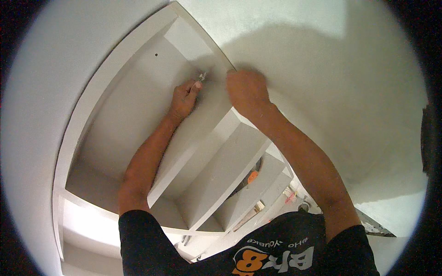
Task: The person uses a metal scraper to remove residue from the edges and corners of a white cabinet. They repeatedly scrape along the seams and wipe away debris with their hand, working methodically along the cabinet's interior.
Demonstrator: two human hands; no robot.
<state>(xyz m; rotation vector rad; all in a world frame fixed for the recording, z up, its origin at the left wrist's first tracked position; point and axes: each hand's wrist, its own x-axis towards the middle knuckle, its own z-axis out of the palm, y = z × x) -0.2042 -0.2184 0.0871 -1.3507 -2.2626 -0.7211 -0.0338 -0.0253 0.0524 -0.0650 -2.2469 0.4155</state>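
My left hand (184, 98) reaches into the top compartment of a pale grey shelf unit (117, 51). Pinched between its thumb and fingers is a small shiny metal piece (202, 76), too blurred to name. The piece is close to the compartment's inner right corner. My right hand (247, 89) is curled at the front edge of the unit's right side panel (207, 38), beside the wall (338, 103). Its fingertips are hidden, so whether it holds anything does not show.
A small dark hole (156, 55) marks the compartment's back. Below my arms are more shelf boards (224, 172), and an orange and dark object (253, 177) lies in a lower compartment. A wooden strip (248, 215) and other loose items are further down.
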